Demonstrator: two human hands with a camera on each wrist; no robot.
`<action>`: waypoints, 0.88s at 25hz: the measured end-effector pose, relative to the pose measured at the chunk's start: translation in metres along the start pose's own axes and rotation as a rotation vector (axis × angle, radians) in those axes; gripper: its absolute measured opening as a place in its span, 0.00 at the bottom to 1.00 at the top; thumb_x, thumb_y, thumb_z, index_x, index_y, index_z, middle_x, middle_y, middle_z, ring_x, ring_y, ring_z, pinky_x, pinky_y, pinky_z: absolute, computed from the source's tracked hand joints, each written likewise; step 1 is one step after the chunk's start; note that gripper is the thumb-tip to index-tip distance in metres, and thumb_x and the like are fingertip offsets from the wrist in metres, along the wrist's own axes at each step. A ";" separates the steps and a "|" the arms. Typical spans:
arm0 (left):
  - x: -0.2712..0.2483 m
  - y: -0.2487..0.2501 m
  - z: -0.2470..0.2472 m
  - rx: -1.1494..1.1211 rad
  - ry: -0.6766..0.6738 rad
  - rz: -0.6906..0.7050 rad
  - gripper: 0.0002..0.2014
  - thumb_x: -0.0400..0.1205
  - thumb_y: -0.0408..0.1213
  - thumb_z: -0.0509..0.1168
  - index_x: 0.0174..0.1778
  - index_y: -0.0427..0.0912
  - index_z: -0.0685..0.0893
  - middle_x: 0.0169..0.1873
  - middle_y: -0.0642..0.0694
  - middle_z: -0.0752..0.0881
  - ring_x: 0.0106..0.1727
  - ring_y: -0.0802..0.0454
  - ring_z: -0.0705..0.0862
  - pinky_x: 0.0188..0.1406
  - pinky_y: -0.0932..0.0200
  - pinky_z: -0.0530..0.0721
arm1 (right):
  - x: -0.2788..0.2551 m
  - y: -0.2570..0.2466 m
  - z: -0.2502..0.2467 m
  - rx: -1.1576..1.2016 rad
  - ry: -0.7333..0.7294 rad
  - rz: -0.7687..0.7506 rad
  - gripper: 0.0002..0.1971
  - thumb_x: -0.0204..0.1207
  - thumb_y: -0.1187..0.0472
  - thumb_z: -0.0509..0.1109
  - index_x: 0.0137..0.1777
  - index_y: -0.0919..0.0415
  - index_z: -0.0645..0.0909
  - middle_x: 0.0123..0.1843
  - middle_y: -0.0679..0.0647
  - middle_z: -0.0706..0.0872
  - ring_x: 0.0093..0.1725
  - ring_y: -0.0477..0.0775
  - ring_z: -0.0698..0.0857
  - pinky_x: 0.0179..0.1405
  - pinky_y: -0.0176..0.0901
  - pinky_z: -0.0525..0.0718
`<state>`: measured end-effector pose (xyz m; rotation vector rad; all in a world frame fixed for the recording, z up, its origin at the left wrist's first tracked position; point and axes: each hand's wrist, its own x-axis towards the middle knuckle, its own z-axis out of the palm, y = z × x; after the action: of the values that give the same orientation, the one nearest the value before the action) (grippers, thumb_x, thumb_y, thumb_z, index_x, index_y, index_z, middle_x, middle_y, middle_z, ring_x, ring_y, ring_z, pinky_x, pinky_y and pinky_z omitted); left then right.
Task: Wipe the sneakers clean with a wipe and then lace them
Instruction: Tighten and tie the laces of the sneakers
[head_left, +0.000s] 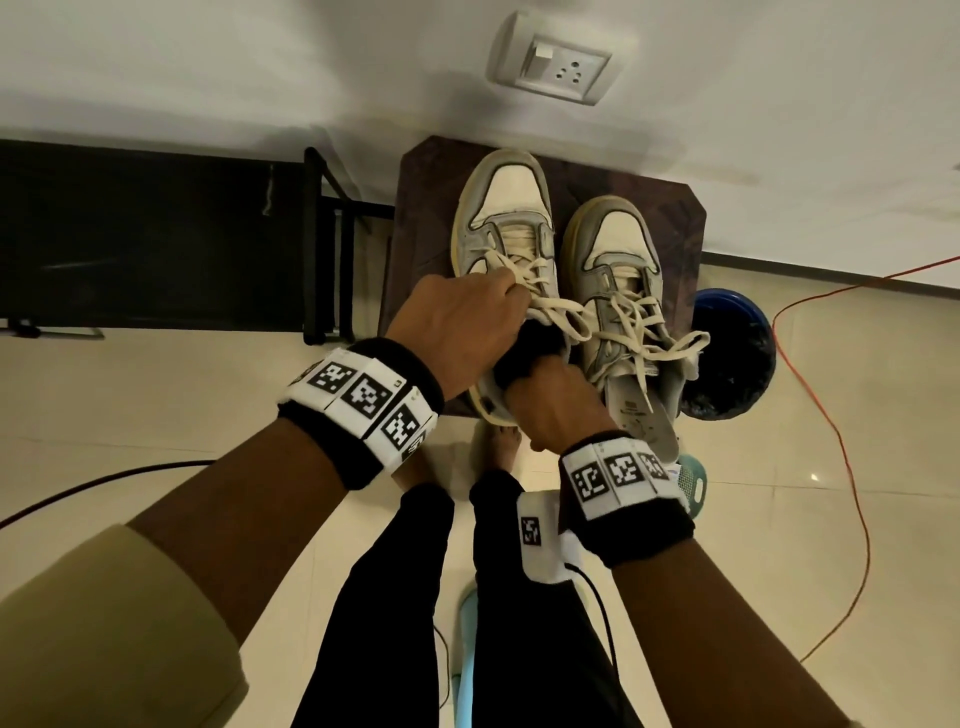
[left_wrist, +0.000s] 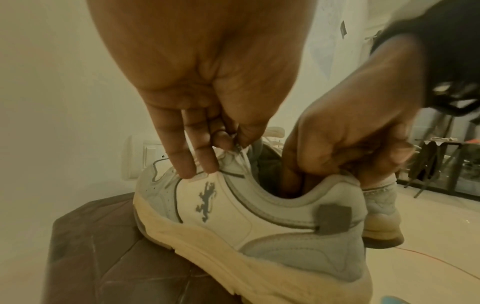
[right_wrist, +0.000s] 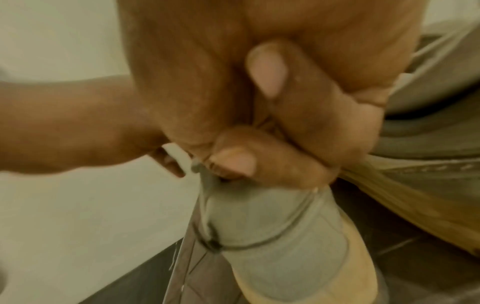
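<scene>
1. On stool (head_left: 415, 218), L sneaker (head_left: 506, 218): left hand (head_left: 457, 317) pinches its lace (head_left: 545, 306); lacing underway, not tied.
2. Right hand (head_left: 550, 400) grips its heel collar.
3. R sneaker (head_left: 618, 291): laces loose. No wipe seen; can't tell if wiped.

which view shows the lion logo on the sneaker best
The left wrist view: the lion logo faces that camera, unblocked, on the side of the held sneaker. The head view shows only the sneaker's top; the right wrist view shows its blurred toe.

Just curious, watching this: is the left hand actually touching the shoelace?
Touching. The left wrist view shows the left hand pinching the shoelace between thumb and fingers above the left sneaker.
</scene>
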<state>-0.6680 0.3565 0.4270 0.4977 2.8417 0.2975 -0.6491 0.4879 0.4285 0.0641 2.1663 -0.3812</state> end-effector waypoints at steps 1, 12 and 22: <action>-0.001 0.000 -0.001 0.024 0.019 0.006 0.08 0.86 0.38 0.58 0.51 0.40 0.80 0.47 0.43 0.83 0.41 0.43 0.85 0.24 0.57 0.60 | 0.003 -0.001 -0.005 0.012 -0.099 -0.003 0.11 0.80 0.64 0.58 0.50 0.69 0.80 0.54 0.68 0.84 0.55 0.69 0.85 0.47 0.51 0.84; -0.004 -0.001 0.002 0.098 0.027 0.097 0.05 0.76 0.35 0.72 0.39 0.41 0.81 0.35 0.44 0.84 0.23 0.46 0.80 0.20 0.61 0.61 | -0.012 -0.017 0.014 0.120 0.110 0.131 0.16 0.81 0.57 0.56 0.61 0.66 0.76 0.58 0.63 0.82 0.57 0.66 0.82 0.50 0.50 0.80; 0.000 -0.008 0.002 0.013 0.114 0.055 0.05 0.78 0.38 0.69 0.40 0.41 0.83 0.38 0.44 0.84 0.23 0.42 0.82 0.21 0.60 0.66 | -0.020 -0.003 0.003 0.495 -0.062 -0.058 0.20 0.73 0.62 0.63 0.66 0.54 0.76 0.54 0.55 0.85 0.33 0.58 0.89 0.28 0.46 0.85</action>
<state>-0.6703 0.3492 0.4229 0.5806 2.9455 0.3276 -0.6353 0.4856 0.4442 0.2618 1.9714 -0.9328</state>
